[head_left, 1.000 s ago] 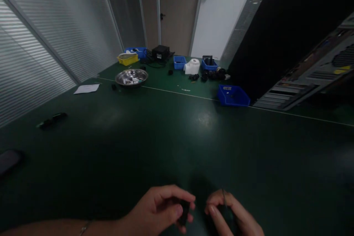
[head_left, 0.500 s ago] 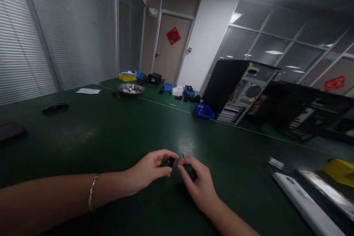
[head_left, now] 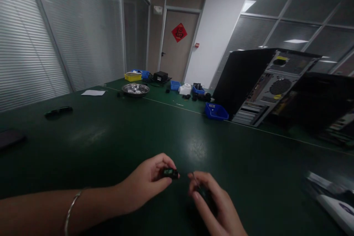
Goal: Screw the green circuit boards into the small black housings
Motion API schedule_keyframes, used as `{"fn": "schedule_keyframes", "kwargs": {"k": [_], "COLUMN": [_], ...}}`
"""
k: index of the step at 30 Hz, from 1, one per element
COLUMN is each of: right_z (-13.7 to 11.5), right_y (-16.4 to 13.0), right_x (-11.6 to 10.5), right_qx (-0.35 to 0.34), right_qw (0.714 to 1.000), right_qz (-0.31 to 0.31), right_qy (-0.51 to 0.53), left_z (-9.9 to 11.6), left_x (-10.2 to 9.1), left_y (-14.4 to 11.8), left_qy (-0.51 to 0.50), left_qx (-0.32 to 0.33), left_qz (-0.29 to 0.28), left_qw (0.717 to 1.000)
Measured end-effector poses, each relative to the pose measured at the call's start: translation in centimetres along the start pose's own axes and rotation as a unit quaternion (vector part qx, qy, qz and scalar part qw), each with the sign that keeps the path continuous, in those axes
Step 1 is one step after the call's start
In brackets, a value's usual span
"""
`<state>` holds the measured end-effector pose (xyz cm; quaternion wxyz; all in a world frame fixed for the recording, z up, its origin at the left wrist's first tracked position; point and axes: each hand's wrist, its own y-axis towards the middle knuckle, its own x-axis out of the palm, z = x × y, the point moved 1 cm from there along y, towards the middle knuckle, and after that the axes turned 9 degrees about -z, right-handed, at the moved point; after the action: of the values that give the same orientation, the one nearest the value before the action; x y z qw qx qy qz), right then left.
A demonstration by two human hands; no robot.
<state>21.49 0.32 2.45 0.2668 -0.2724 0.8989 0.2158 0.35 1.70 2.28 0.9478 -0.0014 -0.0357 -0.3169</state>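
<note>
Between the thumb and fingers of my left hand [head_left: 151, 177] is a small black part [head_left: 170, 173] with a greenish face, perhaps a bit of circuit board. My right hand [head_left: 212, 199] is closed around a screwdriver [head_left: 204, 193] with a dark handle, its thin metal shaft pointing up and slightly left past the fingertips. A small gap separates the two hands, and the screwdriver does not touch the black part. Both are held above the dark green table [head_left: 124, 136]. Blur and dim light hide finer detail.
A computer tower [head_left: 249, 84] leans at the right, beside a blue bin [head_left: 216, 111]. Farther back are a metal bowl [head_left: 135, 89], a yellow basket [head_left: 133, 77] and a white paper [head_left: 93, 93]. A dark flat object [head_left: 11, 138] lies left; a white item [head_left: 336, 206] lies right.
My hands have moved farther apart, the right one going right and down with the screwdriver. In my left hand the black part has turned and shows more of its length. The view has shifted rightward.
</note>
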Motion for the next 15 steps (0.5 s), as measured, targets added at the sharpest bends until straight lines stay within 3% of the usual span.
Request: {"fn": "schedule_keyframes", "kwargs": {"k": [2, 7, 15], "right_z": [0.1, 1.1, 2.9], "right_y": [0.0, 0.2, 0.4], "right_x": [-0.1, -0.3, 0.0], "right_qx": [0.013, 0.022, -0.001], "right_qw": [0.999, 0.999, 0.998], "right_qz": [-0.034, -0.038, -0.057], "right_qy": [0.030, -0.001, 0.041], "left_z": [0.3, 0.2, 0.4], "left_x": [-0.2, -0.6, -0.7], "left_y": [0.0, 0.2, 0.3], "left_qy": [0.035, 0.084, 0.028], "left_qx": [-0.013, 0.002, -0.055], "left_qz": [-0.007, -0.005, -0.029], "left_qw": [0.999, 0.996, 0.998]}}
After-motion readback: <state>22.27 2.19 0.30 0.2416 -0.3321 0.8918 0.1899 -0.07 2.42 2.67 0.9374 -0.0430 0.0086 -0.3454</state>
